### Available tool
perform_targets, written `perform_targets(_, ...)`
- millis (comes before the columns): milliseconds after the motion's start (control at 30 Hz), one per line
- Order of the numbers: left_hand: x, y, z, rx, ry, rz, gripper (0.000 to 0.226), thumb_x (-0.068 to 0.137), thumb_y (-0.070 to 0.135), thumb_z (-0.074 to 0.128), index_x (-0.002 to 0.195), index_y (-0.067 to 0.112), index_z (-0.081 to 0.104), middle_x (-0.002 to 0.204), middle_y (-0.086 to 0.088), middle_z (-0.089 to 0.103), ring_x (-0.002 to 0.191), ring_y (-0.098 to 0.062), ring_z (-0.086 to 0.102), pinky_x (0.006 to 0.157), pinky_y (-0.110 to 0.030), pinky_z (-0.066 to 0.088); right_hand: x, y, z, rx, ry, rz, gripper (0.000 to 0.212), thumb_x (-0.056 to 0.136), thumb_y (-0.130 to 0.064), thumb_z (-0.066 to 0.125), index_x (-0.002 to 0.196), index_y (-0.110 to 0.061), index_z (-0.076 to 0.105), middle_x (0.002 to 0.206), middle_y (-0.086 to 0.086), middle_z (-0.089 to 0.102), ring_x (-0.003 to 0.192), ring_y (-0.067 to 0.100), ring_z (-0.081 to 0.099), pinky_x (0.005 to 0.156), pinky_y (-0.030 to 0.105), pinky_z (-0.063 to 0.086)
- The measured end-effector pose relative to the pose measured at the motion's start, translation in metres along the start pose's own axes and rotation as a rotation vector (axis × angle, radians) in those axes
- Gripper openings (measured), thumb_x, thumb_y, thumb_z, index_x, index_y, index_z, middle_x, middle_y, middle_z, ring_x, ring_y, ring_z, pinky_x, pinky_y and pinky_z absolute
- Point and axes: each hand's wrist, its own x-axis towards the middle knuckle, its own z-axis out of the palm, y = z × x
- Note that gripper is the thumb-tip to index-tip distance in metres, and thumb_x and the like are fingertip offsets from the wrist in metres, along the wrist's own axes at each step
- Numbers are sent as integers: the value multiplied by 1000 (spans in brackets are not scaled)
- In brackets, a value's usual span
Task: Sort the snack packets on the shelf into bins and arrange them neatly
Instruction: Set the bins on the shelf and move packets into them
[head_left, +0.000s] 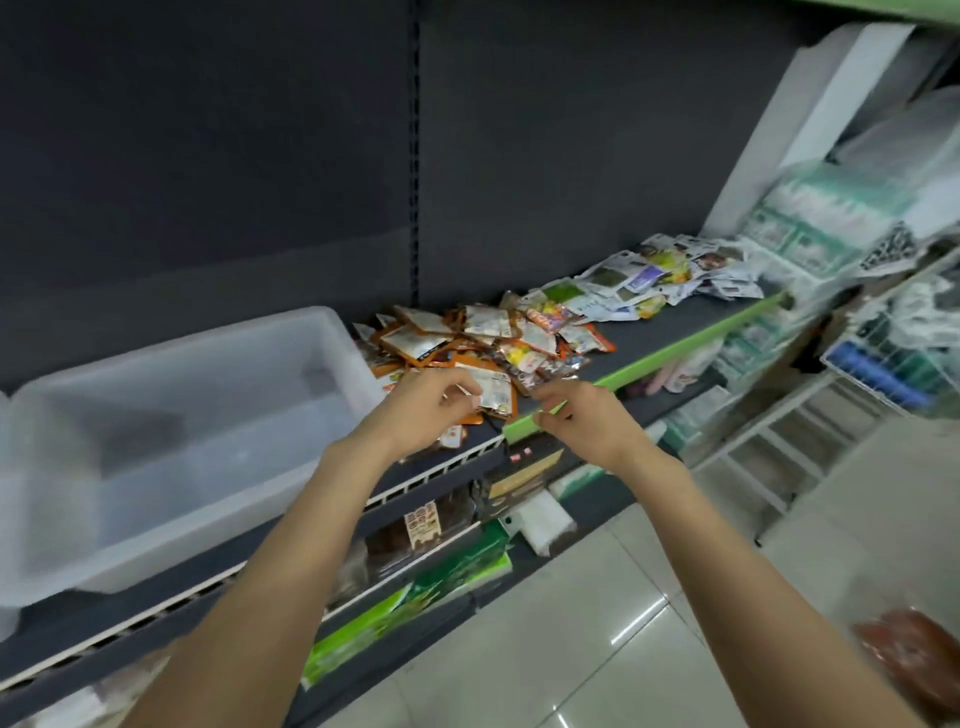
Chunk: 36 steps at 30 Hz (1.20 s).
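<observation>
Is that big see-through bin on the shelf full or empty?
Empty. Through the clear bin only its bare floor shows; the snack packets lie piled on the shelf beside it.

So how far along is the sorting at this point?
Barely started. Done: nothing visible; the clear bin looks empty. In hand: the left hand pinches a packet at the near edge of the orange pile; the right hand hovers beside it, fingers curled, seemingly holding nothing. Left: the whole orange pile and the white pile further right are loose on the shelf.
</observation>
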Motion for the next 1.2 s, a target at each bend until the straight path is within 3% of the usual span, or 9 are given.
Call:
perform_targets(100, 56, 26, 27, 23, -7, 58, 18, 95, 27, 53, 109, 24, 64, 107, 4, 63, 92, -10, 56, 74, -26, 43, 18, 47, -27, 4, 52, 32, 32, 94, -23, 56, 124, -12, 59, 123, 0, 62, 110, 20, 59, 89, 27, 44)
perform_targets(400, 246, 102, 92, 5, -71, 149, 19, 94, 27, 55, 110, 21, 64, 108, 3, 64, 95, -11, 60, 85, -30, 49, 121, 189, -109, 5, 115, 116, 26, 93, -20, 54, 115, -11, 65, 122, 3, 64, 104, 21, 60, 87, 28, 45)
perform_targets(533, 313, 123, 109, 26, -67, 123, 23, 95, 30, 53, 113, 21, 64, 107, 3, 64, 94, -10, 60, 78, -24, 46, 164, 237, -142, 76, 200, 152, 31, 91, -14, 50, 120, -12, 61, 115, 6, 66, 108, 23, 60, 88, 41, 51)
perform_targets(667, 368, 138, 131, 26, -56, 64, 21, 95, 25, 53, 112, 20, 64, 106, 1, 66, 95, -12, 61, 81, -25, 47, 206, 292, -170, 79, 220, 135, 30, 91, -10, 51, 119, -9, 61, 114, 9, 66, 107, 26, 61, 91, 40, 49)
perform_targets(833, 441, 148, 167, 38, 16, -20, 22, 95, 22, 54, 113, 16, 64, 112, 3, 66, 94, -6, 58, 78, -18, 42, 275, 366, -207, 66, 151, 95, 29, 94, -15, 53, 121, -10, 60, 118, 9, 63, 106, 26, 60, 89, 33, 46)
perform_targets(1033, 509, 145, 207, -13, 271, -270, 22, 94, 9, 50, 111, 8, 65, 112, -4, 66, 98, -14, 57, 72, -15, 34, 353, 429, -229, -29, 20, -17, 35, 92, -14, 54, 126, -9, 56, 127, 13, 56, 111, 28, 56, 91, 33, 46)
perform_targets(1133, 530, 128, 226, 13, 333, -366, 23, 91, 6, 51, 110, 8, 64, 117, -8, 63, 105, -26, 58, 82, -23, 40, 382, 443, -229, -98, -10, -86, 41, 93, -13, 51, 134, -11, 49, 130, 13, 52, 116, 28, 51, 93, 34, 46)
perform_targets(1200, 540, 114, 236, 25, 261, -403, 39, 89, 8, 54, 128, 11, 52, 125, -7, 58, 116, -28, 54, 91, -27, 43, 398, 447, -223, -145, -55, -135, 46, 95, -16, 49, 140, -12, 40, 136, 12, 45, 125, 28, 42, 97, 37, 43)
